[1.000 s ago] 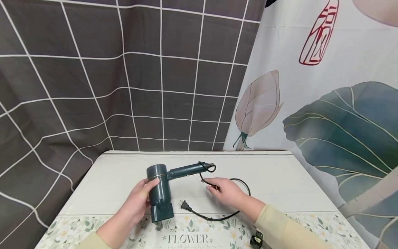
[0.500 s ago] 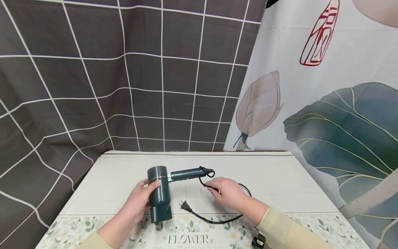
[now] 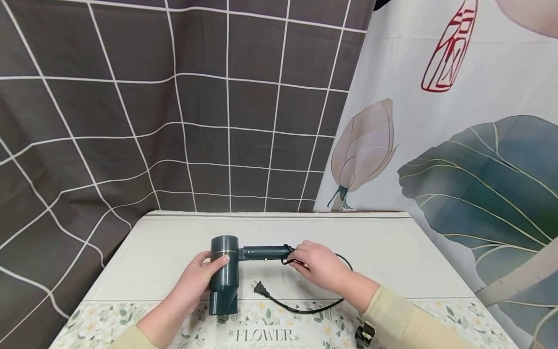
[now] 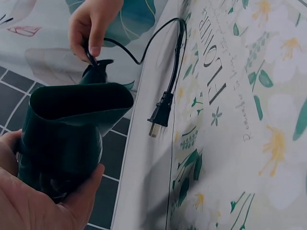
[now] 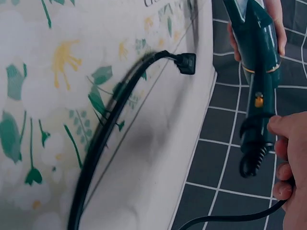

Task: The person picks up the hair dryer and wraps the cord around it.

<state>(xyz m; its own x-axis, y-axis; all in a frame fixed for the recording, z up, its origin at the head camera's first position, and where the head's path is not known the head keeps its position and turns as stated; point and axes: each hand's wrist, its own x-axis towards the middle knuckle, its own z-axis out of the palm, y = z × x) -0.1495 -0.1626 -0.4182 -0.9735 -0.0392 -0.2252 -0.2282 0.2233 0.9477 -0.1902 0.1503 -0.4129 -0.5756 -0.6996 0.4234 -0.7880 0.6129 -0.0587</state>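
A dark teal hair dryer point(image 3: 224, 278) is held over the table, its handle point(image 3: 265, 252) pointing right and its flat nozzle point(image 4: 81, 103) toward me. My left hand point(image 3: 197, 275) grips the barrel, thumb across the front. At the handle's end, my right hand point(image 3: 317, 264) holds the black power cord point(image 5: 240, 218) in curled fingers. A loop of cord point(image 5: 256, 120) goes round the handle near the ribbed sleeve point(image 5: 261, 158). The rest of the cord curves back over the table to the two-pin plug point(image 3: 260, 288), which lies below the handle.
The white tablecloth point(image 3: 174, 232) has a flowered front band with the word FLOWER. A dark checked curtain point(image 3: 253, 106) hangs behind the table, and a white leaf-print curtain point(image 3: 405, 63) at right. A black device point(image 3: 364, 334) sits by the right sleeve.
The dryer's handle has swung down to about level. My right hand has moved up the cord to the handle's end. The left hand keeps its grip; the plug stays put.
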